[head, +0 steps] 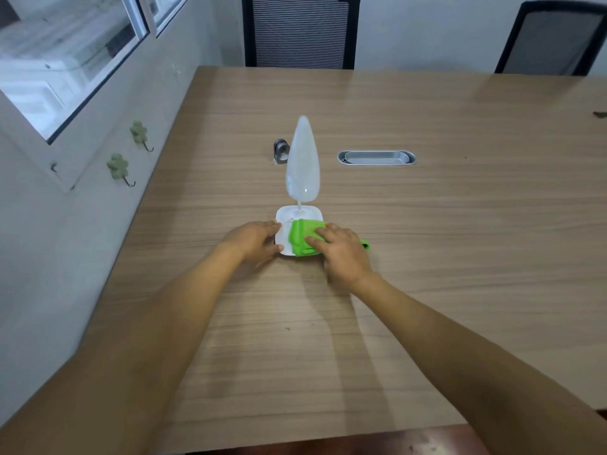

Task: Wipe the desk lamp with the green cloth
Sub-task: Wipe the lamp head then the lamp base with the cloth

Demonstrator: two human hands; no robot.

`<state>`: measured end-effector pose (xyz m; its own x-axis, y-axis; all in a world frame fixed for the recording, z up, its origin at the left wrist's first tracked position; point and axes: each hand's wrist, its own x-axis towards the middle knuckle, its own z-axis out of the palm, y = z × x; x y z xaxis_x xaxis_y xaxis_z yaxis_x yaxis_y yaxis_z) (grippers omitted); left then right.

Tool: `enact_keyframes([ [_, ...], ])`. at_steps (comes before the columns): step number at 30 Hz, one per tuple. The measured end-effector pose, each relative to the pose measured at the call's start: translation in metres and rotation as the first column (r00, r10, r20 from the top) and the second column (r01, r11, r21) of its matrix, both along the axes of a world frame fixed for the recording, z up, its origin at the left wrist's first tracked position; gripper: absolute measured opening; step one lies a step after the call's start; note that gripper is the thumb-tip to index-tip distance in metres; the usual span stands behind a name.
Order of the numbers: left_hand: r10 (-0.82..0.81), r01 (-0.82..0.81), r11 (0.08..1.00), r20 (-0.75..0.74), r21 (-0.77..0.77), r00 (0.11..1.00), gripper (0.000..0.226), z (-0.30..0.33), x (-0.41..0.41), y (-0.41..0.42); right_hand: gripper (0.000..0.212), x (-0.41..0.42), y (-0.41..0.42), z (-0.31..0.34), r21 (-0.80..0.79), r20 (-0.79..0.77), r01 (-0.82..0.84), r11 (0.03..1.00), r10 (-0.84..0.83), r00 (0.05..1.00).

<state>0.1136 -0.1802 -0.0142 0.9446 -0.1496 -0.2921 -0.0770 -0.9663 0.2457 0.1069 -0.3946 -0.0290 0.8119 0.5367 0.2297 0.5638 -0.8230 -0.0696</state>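
Observation:
A white desk lamp stands on the wooden table, its long teardrop head [303,159] upright on a thin stem above a square white base [297,214]. The folded green cloth [302,238] lies on the near right part of that base. My right hand [340,252] presses down on the cloth, fingers spread over it. My left hand [254,241] grips the base's left edge, thumb at the near corner. The base's right side is hidden under the cloth and hand.
A small metal clip-like object [281,151] lies behind the lamp. An oval metal cable tray [376,157] is set into the table [460,241] to the right. Two black chairs [300,31] stand at the far edge. A wall with hooks [119,167] borders the left.

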Motion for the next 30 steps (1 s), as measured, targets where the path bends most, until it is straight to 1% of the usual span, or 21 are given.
enact_keyframes([
  [2, 0.002, -0.002, 1.0, -0.011, 0.014, 1.0, 0.067, 0.001, 0.0, 0.0, 0.048, 0.003, -0.014, 0.005, 0.021, -0.077, 0.143, 0.989, -0.142, 0.987],
  [3, 0.003, -0.003, 1.0, -0.015, 0.019, 1.0, 0.067, 0.001, 0.0, 0.0, 0.05, 0.006, -0.021, 0.008, 0.003, -0.108, 0.221, 0.975, -0.219, 0.97],
  [4, 0.003, -0.003, 1.0, -0.018, 0.024, 1.0, 0.066, 0.002, 0.0, -0.001, 0.05, 0.008, -0.026, 0.01, 0.007, -0.115, 0.279, 0.96, -0.276, 0.954],
  [6, 0.0, 0.001, 1.0, -0.02, 0.03, 1.0, 0.066, 0.003, 0.0, -0.001, 0.049, 0.011, -0.023, 0.016, 0.089, -0.074, 0.327, 0.941, -0.321, 0.944],
  [7, -0.003, 0.004, 0.999, -0.015, 0.032, 1.0, 0.066, 0.003, 0.0, -0.001, 0.048, 0.01, -0.016, 0.02, 0.133, -0.042, 0.308, 0.942, -0.305, 0.951],
  [8, -0.006, 0.007, 0.999, -0.011, 0.032, 1.0, 0.067, 0.004, 0.0, -0.001, 0.044, 0.009, -0.007, 0.021, 0.144, -0.041, 0.248, 0.958, -0.245, 0.969],
  [10, -0.01, 0.011, 0.999, -0.007, 0.032, 1.0, 0.066, 0.006, -0.001, -0.003, 0.035, 0.009, 0.006, 0.018, 0.065, -0.039, 0.138, 0.988, -0.136, 0.99],
  [11, -0.011, 0.011, 0.999, -0.007, 0.035, 1.0, 0.066, 0.006, -0.001, -0.003, 0.032, 0.008, 0.01, 0.016, 0.013, -0.062, 0.109, 0.994, -0.108, 0.992],
  [12, -0.011, 0.011, 0.999, -0.008, 0.04, 1.0, 0.066, 0.007, -0.001, -0.003, 0.032, 0.008, 0.012, 0.016, -0.004, -0.102, 0.114, 0.993, -0.114, 0.988],
  [13, -0.011, 0.011, 0.999, -0.011, 0.044, 1.0, 0.066, 0.007, -0.001, -0.003, 0.034, 0.01, 0.009, 0.014, 0.001, -0.135, 0.157, 0.988, -0.155, 0.979],
  [15, -0.002, 0.003, 0.999, -0.018, 0.042, 1.0, 0.066, 0.006, -0.001, -0.002, 0.042, 0.018, 0.0, 0.009, -0.037, -0.18, 0.278, 0.96, -0.28, 0.943],
  [17, 0.004, -0.003, 0.999, -0.022, 0.033, 1.0, 0.067, 0.005, -0.002, -0.002, 0.046, 0.024, -0.005, 0.014, -0.001, -0.196, 0.365, 0.931, -0.358, 0.913],
  [21, 0.002, -0.001, 0.999, -0.024, 0.035, 1.0, 0.067, 0.004, -0.001, -0.004, 0.042, 0.03, 0.01, 0.025, 0.114, -0.207, 0.355, 0.928, -0.327, 0.922],
  [22, 0.002, -0.001, 0.999, -0.024, 0.037, 1.0, 0.067, 0.004, -0.001, -0.004, 0.041, 0.031, 0.014, 0.026, 0.117, -0.217, 0.339, 0.934, -0.309, 0.926],
  [24, 0.003, -0.002, 0.999, -0.029, 0.041, 1.0, 0.067, 0.005, 0.0, -0.003, 0.04, 0.035, 0.018, 0.024, 0.029, -0.222, 0.3, 0.953, -0.287, 0.932],
  [26, 0.002, -0.001, 0.999, -0.028, 0.043, 1.0, 0.067, 0.004, 0.0, -0.003, 0.04, 0.044, 0.013, 0.023, -0.05, -0.248, 0.328, 0.943, -0.33, 0.911],
  [28, 0.0, 0.001, 0.999, -0.032, 0.045, 0.999, 0.068, 0.004, 0.0, -0.004, 0.041, 0.049, 0.008, 0.026, -0.075, -0.231, 0.384, 0.92, -0.39, 0.891],
  [30, 0.003, -0.001, 0.999, -0.037, 0.041, 0.999, 0.067, 0.005, -0.001, -0.004, 0.042, 0.051, 0.007, 0.028, -0.03, -0.199, 0.392, 0.92, -0.39, 0.899],
])
